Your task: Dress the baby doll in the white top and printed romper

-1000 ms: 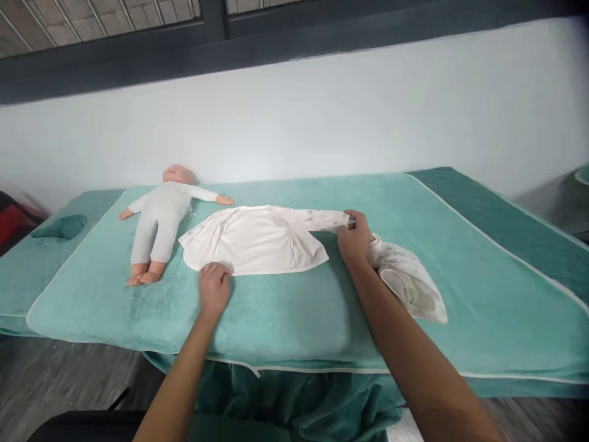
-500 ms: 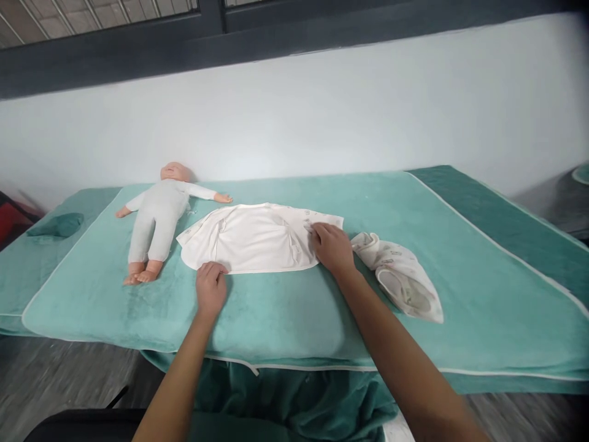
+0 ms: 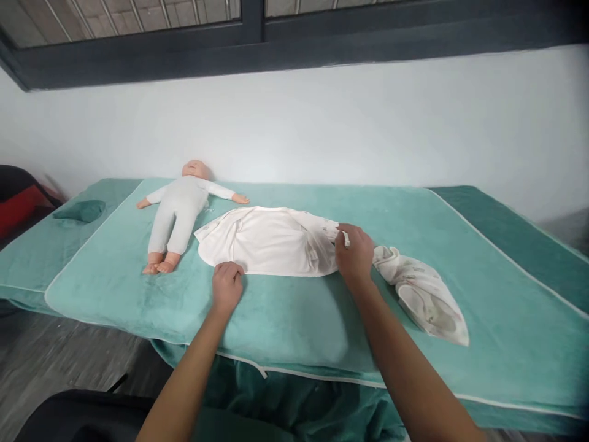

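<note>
A white baby shirt [image 3: 276, 242] with small prints near its right sleeve lies spread on the green bed cover. At its lower left edge rests my left hand [image 3: 227, 285], fingers curled over the hem. My right hand [image 3: 355, 252] is closed on the shirt's right sleeve end, and a bit of white cloth pokes out by the fingers. Just right of that hand lies a second, bunched white printed garment [image 3: 423, 294], its opening towards me. A baby doll [image 3: 177, 212] in a white suit lies on its back to the left, arms spread.
The green cover [image 3: 294, 334] has pale piping, and its darker cloth hangs down in front. A small dark green cushion [image 3: 80, 210] lies at the far left. Behind the bed stands a white wall [image 3: 322, 129] under a dark window frame. A black chair [image 3: 87, 411] is at lower left.
My right hand has pulled the sleeve end a little outward to the right, lifting it slightly. My left hand stays on the lower hem. The camera view has shifted.
</note>
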### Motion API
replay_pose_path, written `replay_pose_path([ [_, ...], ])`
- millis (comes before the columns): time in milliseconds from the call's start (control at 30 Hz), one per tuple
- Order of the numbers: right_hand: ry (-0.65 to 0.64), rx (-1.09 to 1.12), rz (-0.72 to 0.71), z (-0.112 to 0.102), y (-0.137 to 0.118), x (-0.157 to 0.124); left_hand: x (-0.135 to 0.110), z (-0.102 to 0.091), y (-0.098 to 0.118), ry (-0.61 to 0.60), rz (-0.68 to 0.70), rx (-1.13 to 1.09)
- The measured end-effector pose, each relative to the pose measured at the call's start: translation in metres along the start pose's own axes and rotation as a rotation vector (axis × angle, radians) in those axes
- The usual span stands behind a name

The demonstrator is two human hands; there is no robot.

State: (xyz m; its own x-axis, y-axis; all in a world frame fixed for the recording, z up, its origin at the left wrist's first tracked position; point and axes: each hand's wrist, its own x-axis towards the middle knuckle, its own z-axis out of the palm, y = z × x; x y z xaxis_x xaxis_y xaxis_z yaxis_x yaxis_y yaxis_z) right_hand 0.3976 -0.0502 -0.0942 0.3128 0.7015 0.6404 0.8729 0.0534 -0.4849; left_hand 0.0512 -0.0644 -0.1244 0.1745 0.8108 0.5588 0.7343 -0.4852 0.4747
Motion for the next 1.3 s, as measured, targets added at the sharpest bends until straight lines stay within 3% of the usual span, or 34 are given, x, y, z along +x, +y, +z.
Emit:
replay_pose_path([
  [100,-0.091,0.163,-0.093,0.032,-0.051,-0.002,0.0,-0.001,0.001,0.038,-0.014,-0.017],
  [200,-0.313,0.262,-0.165,0.081,-0.11,-0.004,0.0,-0.003,0.005,0.113,-0.032,-0.039],
  [300,-0.399,0.288,-0.187,0.128,-0.153,-0.005,0.001,-0.005,0.007,0.151,-0.045,-0.031],
  [400,-0.438,0.261,-0.179,0.158,-0.166,-0.01,0.002,-0.005,0.008,0.147,-0.05,-0.018],
  [500,-0.472,0.223,-0.198,0.171,-0.161,-0.018,0.003,-0.003,0.007,0.064,-0.032,0.0],
  [600,-0.464,0.187,-0.221,0.173,-0.157,-0.024,0.003,-0.002,0.006,-0.006,-0.028,0.052],
  [767,-0.506,0.074,-0.231,0.165,-0.151,-0.017,0.002,-0.001,0.005,0.014,-0.045,0.086],
  [1100,-0.632,-0.263,-0.045,0.098,-0.07,0.015,0.002,-0.005,0.007,-0.02,-0.055,0.089],
  [1300,-0.584,-0.273,-0.083,0.09,-0.068,0.01,0.002,-0.007,0.007,-0.04,-0.052,0.086],
])
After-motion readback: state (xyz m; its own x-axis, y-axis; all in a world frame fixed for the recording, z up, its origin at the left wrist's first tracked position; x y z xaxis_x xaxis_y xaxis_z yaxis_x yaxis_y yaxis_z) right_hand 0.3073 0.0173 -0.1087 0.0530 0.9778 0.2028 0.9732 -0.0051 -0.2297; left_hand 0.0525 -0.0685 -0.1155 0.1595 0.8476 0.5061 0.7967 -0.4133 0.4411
